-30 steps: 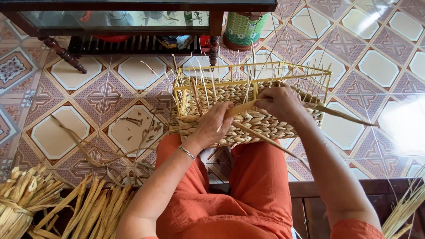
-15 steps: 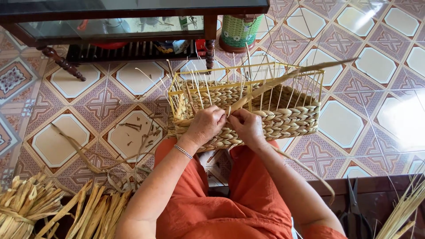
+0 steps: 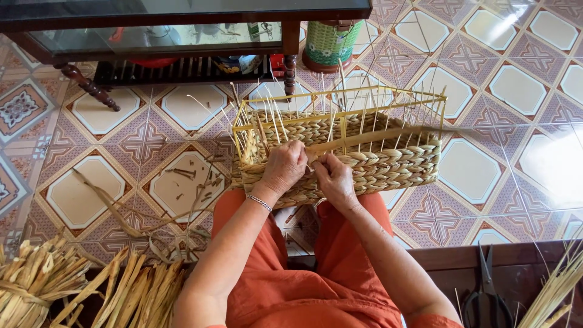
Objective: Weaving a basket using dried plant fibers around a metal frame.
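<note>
Bundled dried reed stalks (image 3: 73,285) on the floor, well to the left of the basket and nearer the viewer. Loose reed scraps (image 3: 182,182) scattered on the patterned tiled floor (image 3: 516,91) just left of the basket. Low dark-framed glass table (image 3: 182,18) beyond the basket, one turned leg (image 3: 290,73) standing close behind its far rim.

Half-woven rectangular basket (image 3: 388,164) resting on the floor against orange-clad knees (image 3: 291,225), plaited wall built up around a yellow wire frame (image 3: 340,97), thin upright stakes rising above the weave. Left hand (image 3: 284,169) pressed on the near wall of the basket towards its left end, silver bracelet (image 3: 260,202) at the wrist; grip curled closed over the weave, whether any strand is pinched inside not discernible. Right hand (image 3: 333,177) just beside it on the same wall, fingers closed on a flat reed strand (image 3: 376,136) running rightward along the basket's upper edge.

Green woven container (image 3: 331,45) behind the basket, near the table leg. Black scissors (image 3: 486,297) on a dark wooden surface (image 3: 522,261) well right of the basket and nearer the viewer, pale reed stalks (image 3: 555,291) beside them at the frame's right edge.
</note>
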